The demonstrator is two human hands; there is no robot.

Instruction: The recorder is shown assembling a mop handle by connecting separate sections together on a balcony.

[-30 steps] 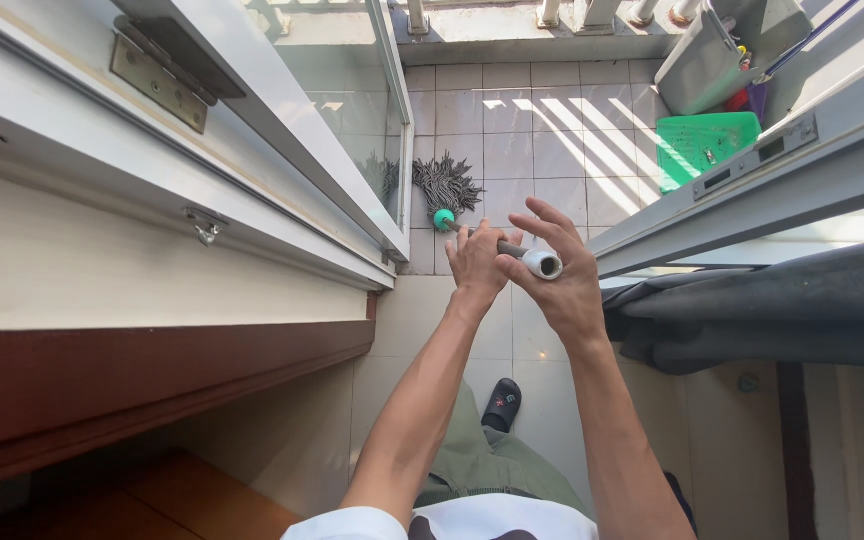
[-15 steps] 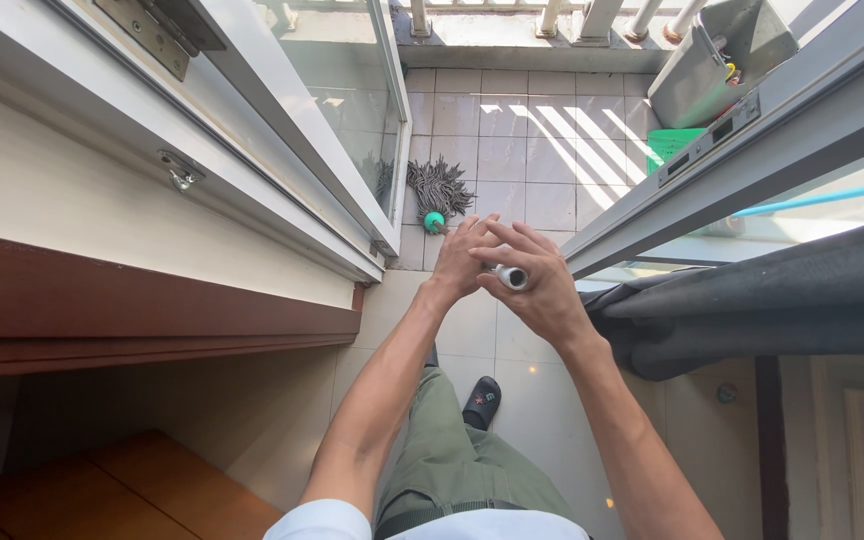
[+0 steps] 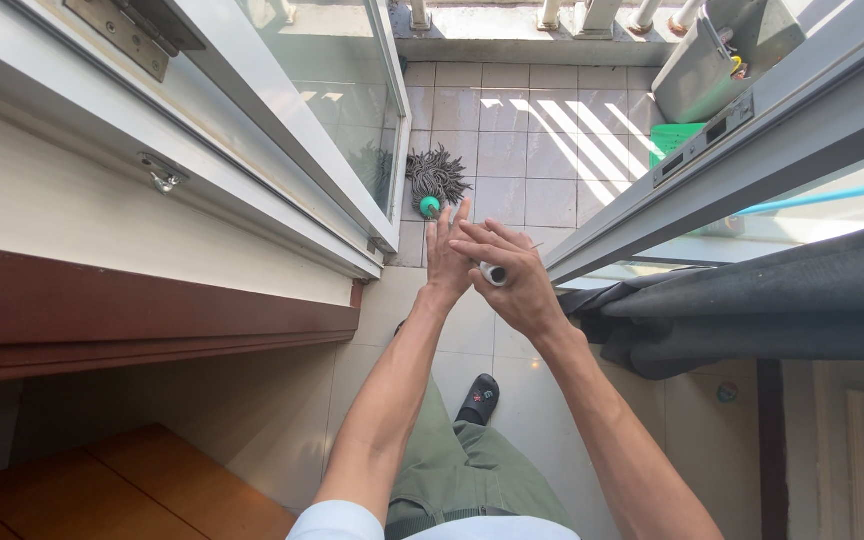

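Right hand (image 3: 517,280), seen from the head camera, is curled shut around a small white cylindrical object (image 3: 493,274), of which only the rounded pale end with a dark centre peeps out on the side facing the other hand; what the object is cannot be told. Its long axis seems to run across the palm, roughly level and pointing toward the left hand (image 3: 449,252), though the fingers hide most of its length. That left hand stands flat and open, fingers together and pointing away from the body, its palm pressed against the right hand's fingertips and the exposed end of the cylinder, so the two hands meet at the object and both touch or nearly touch it; the right one alone grips it. Beyond the hands, farther out on the pale tiled balcony floor (image 3: 527,150), lies a grey string mop head with a green collar (image 3: 435,178). Left of the hands runs a white sliding door frame with glass (image 3: 282,120); right of them, a grey metal rail (image 3: 712,160) and a dark rolled curtain (image 3: 752,310). Below the forearms, a black sandal (image 3: 479,398) rests on the floor.
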